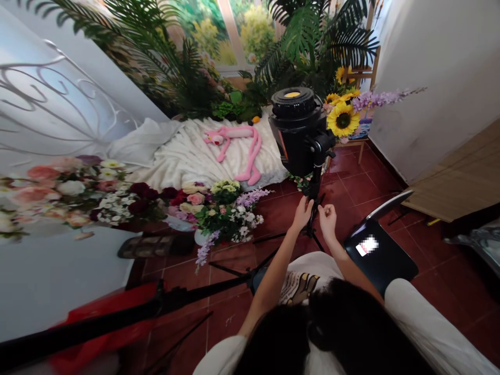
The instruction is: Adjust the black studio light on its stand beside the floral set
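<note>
A black studio light (pixel 297 133) stands upright on a slim black light stand (pixel 314 182) in front of me. My left hand (pixel 302 214) is at the stand's pole just below the light, its fingers closed against it. To the right of the pole is my right hand (pixel 328 217), its fingers curled in. Whether anything small sits between those fingers, I cannot make out. Below my hands the stand's legs spread over the red tiles, partly hidden by my arms.
A pink plush toy (pixel 234 133) lies on a white blanket (pixel 175 151). Artificial flowers (pixel 222 208) line its front, sunflowers (pixel 344 119) stand right. A black chair (pixel 385 255) holding a lit phone is at my right. A black pole (pixel 203 286) crosses lower left.
</note>
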A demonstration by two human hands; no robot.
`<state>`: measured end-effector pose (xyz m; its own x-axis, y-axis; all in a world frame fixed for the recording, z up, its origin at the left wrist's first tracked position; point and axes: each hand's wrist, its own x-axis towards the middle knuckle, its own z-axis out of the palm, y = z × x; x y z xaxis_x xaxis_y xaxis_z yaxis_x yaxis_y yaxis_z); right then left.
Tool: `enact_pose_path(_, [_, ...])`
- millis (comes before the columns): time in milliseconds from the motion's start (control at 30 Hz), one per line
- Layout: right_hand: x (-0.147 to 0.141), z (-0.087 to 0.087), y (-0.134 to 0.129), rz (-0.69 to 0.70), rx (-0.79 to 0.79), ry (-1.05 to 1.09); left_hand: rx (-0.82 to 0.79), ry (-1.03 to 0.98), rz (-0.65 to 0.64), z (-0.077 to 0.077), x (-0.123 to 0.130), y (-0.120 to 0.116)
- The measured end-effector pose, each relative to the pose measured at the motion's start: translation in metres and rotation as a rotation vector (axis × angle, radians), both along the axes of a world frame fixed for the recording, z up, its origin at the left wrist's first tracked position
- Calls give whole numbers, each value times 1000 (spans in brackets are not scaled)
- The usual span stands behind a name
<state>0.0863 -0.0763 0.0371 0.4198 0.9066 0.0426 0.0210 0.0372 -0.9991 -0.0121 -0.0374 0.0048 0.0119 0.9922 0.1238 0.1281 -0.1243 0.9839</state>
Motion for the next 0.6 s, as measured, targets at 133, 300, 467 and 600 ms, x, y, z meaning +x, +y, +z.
enact_pose_path(133, [-26, 9, -4, 162, 46, -108, -76, -28, 23, -21, -47, -46])
enact_pose_path(300, [-74, 11, 3, 476, 62, -116, -275, 27, 412, -57, -152, -140])
enact_pose_path(467, [-145, 12, 4, 919, 78, -154, -405, 126, 850, -39, -226, -241])
enact_pose_path(600, [-215, 30, -11, 1364, 132, -229, -388, 288, 1383, 4, -233, -286])
